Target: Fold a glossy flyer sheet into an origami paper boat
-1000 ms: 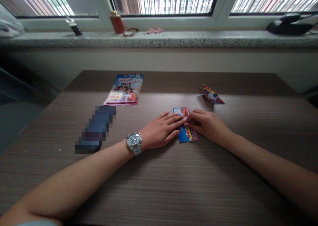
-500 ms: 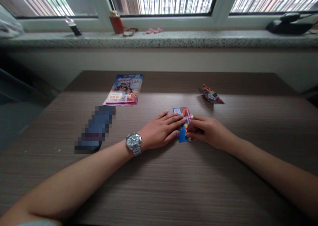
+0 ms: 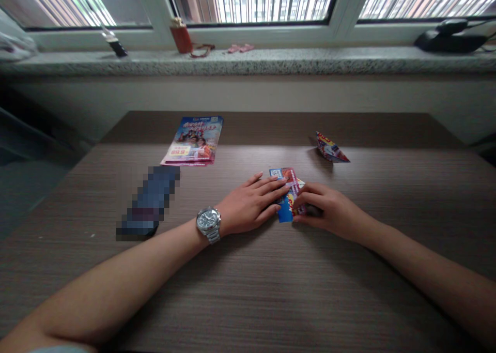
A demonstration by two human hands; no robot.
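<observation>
A small folded colourful paper point(image 3: 285, 213) lies on the brown table between my hands. My left hand point(image 3: 251, 203), with a silver watch point(image 3: 208, 219) on its wrist, rests flat on the paper's left part, fingers spread. At the paper's right edge, the curled fingers of my right hand point(image 3: 323, 207) grip its folded flap between thumb and fingertips. Part of the paper is hidden under the fingers of both hands. Farther back on the right, a folded paper piece point(image 3: 330, 149) stands on the table.
A stack of printed flyers point(image 3: 197, 140) lies at the back left of the table point(image 3: 248, 291). Nearer is a dark, pixelated flat object point(image 3: 153, 200). On the stone windowsill point(image 3: 271, 62) are a red case point(image 3: 181, 36), a small bottle point(image 3: 115, 44) and a black device point(image 3: 451, 39).
My right hand has shifted slightly right, its thumb and fingers a little farther apart, and more of the folded paper shows. My left hand has stayed in place.
</observation>
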